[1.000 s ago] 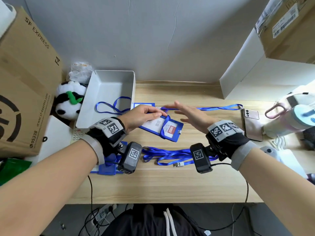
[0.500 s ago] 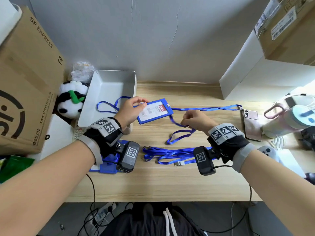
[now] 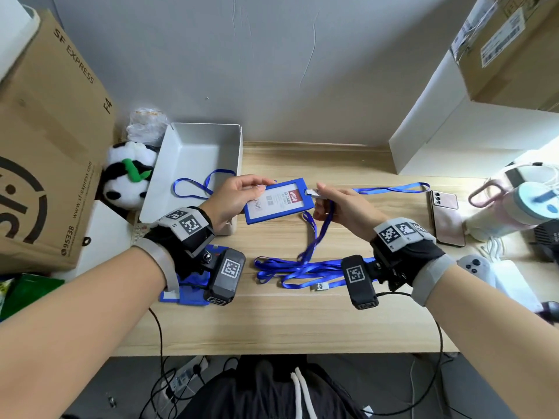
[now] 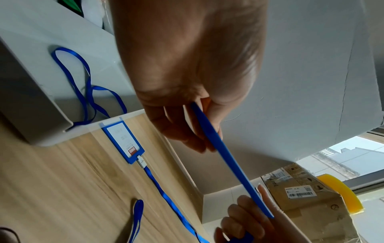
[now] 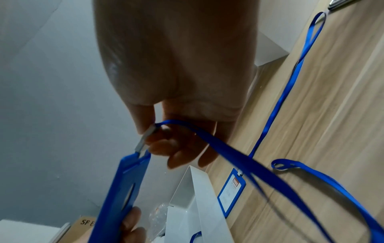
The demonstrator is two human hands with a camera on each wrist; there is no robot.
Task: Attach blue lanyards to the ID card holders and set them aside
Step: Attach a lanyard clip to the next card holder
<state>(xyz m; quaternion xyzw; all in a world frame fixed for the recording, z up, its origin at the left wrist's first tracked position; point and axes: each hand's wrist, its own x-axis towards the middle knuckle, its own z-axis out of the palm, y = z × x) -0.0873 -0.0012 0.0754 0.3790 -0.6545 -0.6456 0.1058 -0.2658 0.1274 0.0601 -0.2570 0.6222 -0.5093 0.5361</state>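
Observation:
My left hand (image 3: 255, 187) pinches the left end of a blue ID card holder (image 3: 276, 201) and holds it above the table. My right hand (image 3: 317, 199) pinches the metal clip (image 5: 145, 139) of a blue lanyard (image 3: 314, 234) against the holder's other end (image 5: 120, 189). The strap hangs down to a pile of loose lanyards (image 3: 302, 269). Another holder (image 4: 124, 144), clipped to a lanyard (image 3: 390, 189), lies flat by the tray. A stack of blue holders (image 3: 187, 294) sits under my left wrist.
A white tray (image 3: 208, 152) at back left has a blue lanyard loop (image 3: 193, 184) in it. A cardboard box (image 3: 45, 146) and panda plush (image 3: 127, 176) stand left. A phone (image 3: 446, 216), a bottle (image 3: 514, 207) and a white box (image 3: 453, 140) are on the right.
My left hand lifted the holder off the table. My right hand, open a second ago, took the lanyard's clip end and brought it up to the holder's edge.

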